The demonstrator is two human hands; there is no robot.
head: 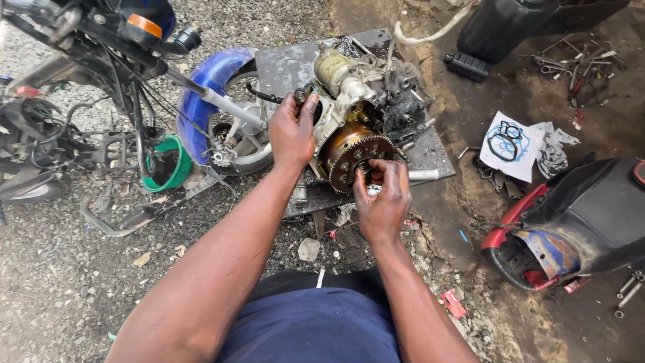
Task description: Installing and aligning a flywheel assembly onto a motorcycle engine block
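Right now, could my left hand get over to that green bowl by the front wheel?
Probably yes: the left hand grips the engine, and open gravel leads toward the green bowl, though the blue-fendered wheel stands close by.

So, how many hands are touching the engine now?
2. The left hand grips the upper left side of the engine. The right hand is at the toothed wheel on its front. No other hands show.
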